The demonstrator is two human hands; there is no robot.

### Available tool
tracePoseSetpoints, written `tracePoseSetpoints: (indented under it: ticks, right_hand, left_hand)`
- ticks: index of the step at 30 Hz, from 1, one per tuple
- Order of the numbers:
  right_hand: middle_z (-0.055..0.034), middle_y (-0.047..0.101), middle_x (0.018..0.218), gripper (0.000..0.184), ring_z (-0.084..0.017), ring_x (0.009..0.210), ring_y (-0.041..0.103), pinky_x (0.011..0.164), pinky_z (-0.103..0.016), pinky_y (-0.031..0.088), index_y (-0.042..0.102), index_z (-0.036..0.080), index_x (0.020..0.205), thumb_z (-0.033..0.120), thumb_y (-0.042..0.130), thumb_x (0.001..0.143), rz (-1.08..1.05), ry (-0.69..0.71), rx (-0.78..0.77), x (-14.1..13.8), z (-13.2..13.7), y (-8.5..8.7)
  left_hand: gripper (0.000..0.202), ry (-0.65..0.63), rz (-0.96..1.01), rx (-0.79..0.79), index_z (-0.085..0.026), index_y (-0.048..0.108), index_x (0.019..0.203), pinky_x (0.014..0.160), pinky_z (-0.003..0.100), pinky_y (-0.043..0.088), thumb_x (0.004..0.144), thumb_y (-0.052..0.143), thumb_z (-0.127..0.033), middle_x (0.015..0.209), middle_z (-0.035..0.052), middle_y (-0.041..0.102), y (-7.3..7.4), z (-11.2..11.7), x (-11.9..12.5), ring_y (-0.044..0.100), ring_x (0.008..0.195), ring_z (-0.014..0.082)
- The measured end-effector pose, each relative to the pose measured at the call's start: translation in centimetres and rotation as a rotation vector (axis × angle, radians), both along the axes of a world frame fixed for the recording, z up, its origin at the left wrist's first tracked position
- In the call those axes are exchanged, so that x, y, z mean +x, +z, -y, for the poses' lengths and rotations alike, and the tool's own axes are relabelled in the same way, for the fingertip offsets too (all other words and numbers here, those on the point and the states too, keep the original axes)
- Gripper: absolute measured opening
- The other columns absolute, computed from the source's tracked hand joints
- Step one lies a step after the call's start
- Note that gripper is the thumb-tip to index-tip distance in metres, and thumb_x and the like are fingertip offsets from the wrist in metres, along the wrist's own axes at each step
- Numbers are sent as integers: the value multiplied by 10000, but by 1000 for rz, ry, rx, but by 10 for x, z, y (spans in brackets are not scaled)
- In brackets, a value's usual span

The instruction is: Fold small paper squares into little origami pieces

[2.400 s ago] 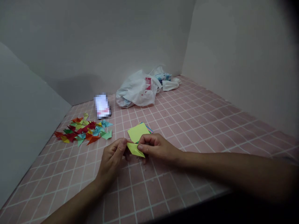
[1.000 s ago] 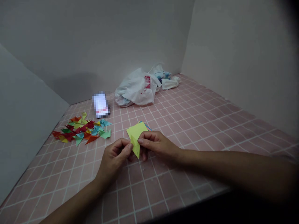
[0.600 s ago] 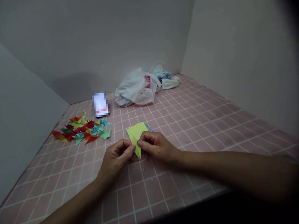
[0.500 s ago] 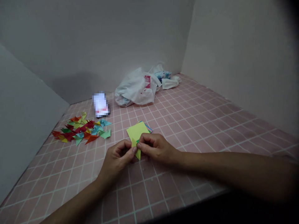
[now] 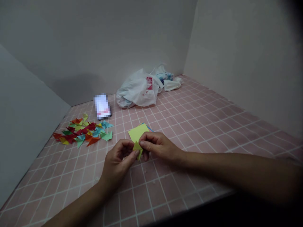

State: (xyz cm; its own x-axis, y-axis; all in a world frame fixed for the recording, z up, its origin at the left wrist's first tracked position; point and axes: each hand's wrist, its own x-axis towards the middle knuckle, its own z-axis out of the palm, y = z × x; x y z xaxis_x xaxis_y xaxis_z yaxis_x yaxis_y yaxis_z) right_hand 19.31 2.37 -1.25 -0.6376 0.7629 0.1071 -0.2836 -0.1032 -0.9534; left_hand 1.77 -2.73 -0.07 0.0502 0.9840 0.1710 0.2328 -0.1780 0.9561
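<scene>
Between my two hands is a small folded piece of yellow origami paper [image 5: 137, 147], with a pointed tip at its top and another at its lower end. My left hand [image 5: 120, 157] pinches its lower left part between thumb and fingers. From the other side, my right hand [image 5: 157, 146] has its thumb and forefinger closed on the right edge of the fold. Just behind lies a stack of square paper sheets [image 5: 138, 131], yellow on top, with blue and green edges peeking out. My right hand hides part of this stack.
A pile of folded paper pieces [image 5: 82, 130] in several colours lies on the left of the tiled-pattern table [image 5: 196, 126]. Behind it stands a phone with a blurred lit screen [image 5: 102, 106]. A white plastic bag [image 5: 139, 88] and a blue-white packet [image 5: 165, 76] rest by the back wall.
The yellow paper has turned between my fingers and now looks shorter, with a pointed flap standing at its top. My right hand has shifted slightly up, and both hands keep their pinch.
</scene>
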Motion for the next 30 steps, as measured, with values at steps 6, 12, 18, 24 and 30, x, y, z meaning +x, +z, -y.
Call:
tracePoseSetpoints:
  ticks: [6, 12, 18, 24, 30]
  right_hand:
    - [18, 599, 640, 235, -91, 560, 567, 585, -244, 489, 594, 156, 806, 372, 604, 897, 8, 20, 20, 2, 1, 3]
    - [22, 603, 637, 283, -91, 556, 572, 579, -238, 476, 600, 151, 823, 426, 627, 884, -15, 52, 12, 2, 0, 4]
    - [21, 606, 631, 302, -93, 557, 570, 579, -237, 467, 595, 151, 818, 444, 631, 886, -4, 63, 13, 2, 0, 3]
    - [22, 597, 640, 240, -91, 565, 564, 582, -238, 458, 583, 157, 809, 378, 634, 885, -11, 30, 20, 3, 1, 3]
    - [24, 585, 637, 211, -90, 565, 555, 580, -239, 444, 584, 158, 803, 347, 622, 886, -8, 24, 13, 4, 3, 5]
  left_hand:
    - [276, 41, -76, 216, -266, 581, 1004, 709, 226, 540, 818, 706, -104, 852, -42, 640, -8, 3, -3, 651, 760, 112]
    - [218, -9, -156, 310, -258, 604, 980, 703, 283, 533, 860, 669, -88, 862, -14, 655, -10, 2, -7, 643, 746, 139]
    - [248, -147, -164, 431, -240, 627, 957, 728, 299, 505, 866, 594, -11, 859, 9, 657, -6, -1, -10, 627, 816, 162]
    - [250, -186, -164, 458, -232, 608, 931, 745, 321, 497, 853, 578, 4, 887, 28, 645, -3, -1, -10, 617, 852, 181]
    - [231, -160, -168, 383, -243, 587, 889, 768, 322, 498, 869, 573, -13, 901, 18, 639, -2, 3, -9, 616, 862, 177]
